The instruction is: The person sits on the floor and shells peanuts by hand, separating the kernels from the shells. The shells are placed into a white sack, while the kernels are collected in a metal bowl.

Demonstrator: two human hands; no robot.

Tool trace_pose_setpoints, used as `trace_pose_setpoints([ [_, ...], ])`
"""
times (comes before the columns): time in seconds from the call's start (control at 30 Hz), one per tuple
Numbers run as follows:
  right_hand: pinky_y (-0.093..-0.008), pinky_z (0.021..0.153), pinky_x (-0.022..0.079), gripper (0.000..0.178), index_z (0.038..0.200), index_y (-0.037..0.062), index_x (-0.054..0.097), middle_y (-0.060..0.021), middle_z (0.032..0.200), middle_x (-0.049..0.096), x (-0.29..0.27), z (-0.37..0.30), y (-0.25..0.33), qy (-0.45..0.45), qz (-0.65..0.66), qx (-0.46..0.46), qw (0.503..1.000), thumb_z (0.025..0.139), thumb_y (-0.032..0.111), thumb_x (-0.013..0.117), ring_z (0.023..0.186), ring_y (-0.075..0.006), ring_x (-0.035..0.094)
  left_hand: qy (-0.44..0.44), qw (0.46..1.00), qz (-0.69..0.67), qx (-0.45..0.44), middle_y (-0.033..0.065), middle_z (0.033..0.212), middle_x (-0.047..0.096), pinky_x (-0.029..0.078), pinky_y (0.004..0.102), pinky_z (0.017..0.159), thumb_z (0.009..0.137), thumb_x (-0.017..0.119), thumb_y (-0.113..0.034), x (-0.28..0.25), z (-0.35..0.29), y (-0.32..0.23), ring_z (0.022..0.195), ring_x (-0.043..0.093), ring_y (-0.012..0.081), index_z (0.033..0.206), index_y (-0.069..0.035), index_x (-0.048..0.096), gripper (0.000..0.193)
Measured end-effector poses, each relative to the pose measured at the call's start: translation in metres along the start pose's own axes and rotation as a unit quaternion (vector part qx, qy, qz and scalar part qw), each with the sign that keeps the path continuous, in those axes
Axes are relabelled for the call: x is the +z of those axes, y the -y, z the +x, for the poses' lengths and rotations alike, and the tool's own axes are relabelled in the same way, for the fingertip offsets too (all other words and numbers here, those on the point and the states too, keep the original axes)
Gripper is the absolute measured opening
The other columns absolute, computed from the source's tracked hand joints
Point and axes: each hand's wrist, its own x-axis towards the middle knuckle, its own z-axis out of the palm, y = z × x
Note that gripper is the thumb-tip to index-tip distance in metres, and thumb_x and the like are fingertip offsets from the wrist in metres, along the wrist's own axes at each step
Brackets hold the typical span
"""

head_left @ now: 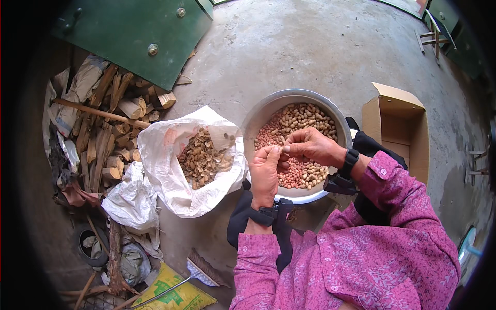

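Note:
My left hand (264,173) and my right hand (311,146) meet over a wide metal basin (250,111), thumbs and fingertips pinched together. Whatever is between the fingertips is too small and covered to make out. Inside the basin, unshelled peanuts (310,114) lie at the far and right side, and pinkish shelled peanut kernels (269,126) lie at the left and near side. Just left of the basin, an open white woven sack (160,147) holds a heap of broken peanut shells (199,163). Dark straps circle both my wrists.
An open cardboard box (421,137) stands right of the basin. Split firewood (101,139) is piled at the far left below a green door panel (134,36). A crumpled white bag (134,199), a yellow sack (178,289) and a broom (201,271) lie at the near left.

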Motion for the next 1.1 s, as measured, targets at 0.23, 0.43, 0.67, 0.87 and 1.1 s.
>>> trace_pose_setpoints([
  [0.23, -0.0218, 0.050, 0.038, 0.021, 0.080, -0.0008, 0.062, 0.0009, 0.065, 0.055, -0.004, 0.001, 0.002, 0.009, 0.013, 0.009, 1.000, 0.083, 0.019, 0.056, 0.060, -0.0057, 0.049, 0.015, 0.999, 0.044, -0.002, 0.0066, 0.076, 0.063, 0.048, 0.0198, 0.053, 0.081, 0.064, -0.006, 0.003, -0.003, -0.006, 0.057, 0.058, 0.0098, 0.095, 0.001, 0.060, 0.015],
  [0.43, -0.0215, 0.050, 0.038, 0.020, 0.081, 0.0002, 0.063, 0.0013, 0.065, 0.055, -0.007, 0.002, -0.001, 0.018, -0.004, -0.004, 1.000, 0.083, 0.020, 0.057, 0.059, -0.0055, 0.049, 0.024, 0.994, 0.101, 0.021, 0.0060, 0.077, 0.064, 0.049, 0.0196, 0.055, 0.081, 0.062, -0.003, 0.005, -0.005, -0.006, 0.060, 0.059, 0.0091, 0.094, 0.002, 0.060, 0.014],
  [0.67, -0.0175, 0.043, 0.032, 0.018, 0.083, 0.0037, 0.060, 0.0017, 0.065, 0.052, -0.006, 0.004, -0.006, 0.024, 0.067, 0.011, 0.997, 0.086, 0.021, 0.060, 0.049, -0.0043, 0.043, 0.013, 0.995, 0.098, 0.016, 0.0061, 0.075, 0.063, 0.048, 0.0200, 0.053, 0.081, 0.062, -0.003, 0.007, -0.006, -0.005, 0.056, 0.058, 0.0088, 0.091, 0.002, 0.059, 0.012],
  [0.87, -0.0210, 0.046, 0.035, 0.029, 0.083, -0.0001, 0.060, 0.0009, 0.065, 0.051, -0.004, 0.000, 0.003, 0.014, 0.121, 0.059, 0.991, 0.092, 0.025, 0.048, 0.054, -0.0061, 0.045, 0.012, 0.993, 0.110, 0.048, 0.0054, 0.068, 0.061, 0.043, 0.0187, 0.048, 0.080, 0.062, -0.005, 0.007, -0.006, -0.006, 0.051, 0.052, 0.0075, 0.086, 0.000, 0.058, 0.008],
  [1.1, -0.0197, 0.042, 0.034, 0.030, 0.081, 0.0031, 0.058, -0.0011, 0.065, 0.052, -0.006, 0.006, -0.009, 0.033, 0.082, 0.018, 0.996, 0.092, 0.030, 0.049, 0.050, -0.0069, 0.044, 0.009, 0.995, 0.078, 0.066, 0.0027, 0.062, 0.056, 0.037, 0.0177, 0.045, 0.081, 0.061, -0.005, 0.015, -0.010, -0.005, 0.047, 0.046, 0.0060, 0.082, 0.000, 0.057, 0.006],
])
